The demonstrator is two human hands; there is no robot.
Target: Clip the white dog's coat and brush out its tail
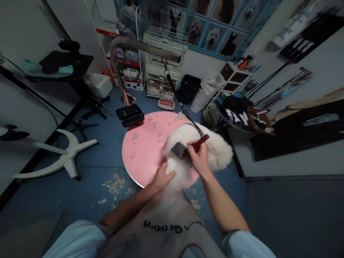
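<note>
A fluffy white dog (220, 150) is on the round pink grooming table (139, 150), at its right side. My right hand (200, 159) grips the dark red handle of a slicker brush (178, 149), whose flat grey head lies at the dog's coat. My left hand (162, 177) is at the white fur nearest me, thumb and fingers closed around part of it; whether a leg is inside cannot be made out. A black leash (185, 111) runs from the grooming arm (145, 46) down to the dog. The dog's face is hidden from view.
Tufts of cut fur (135, 135) lie on the tabletop, and more fur (115, 184) on the blue floor. The arm's black clamp (130, 114) sits at the table's left edge. A tool stand (236, 114) is at right; a white stand base (67, 154) is at left.
</note>
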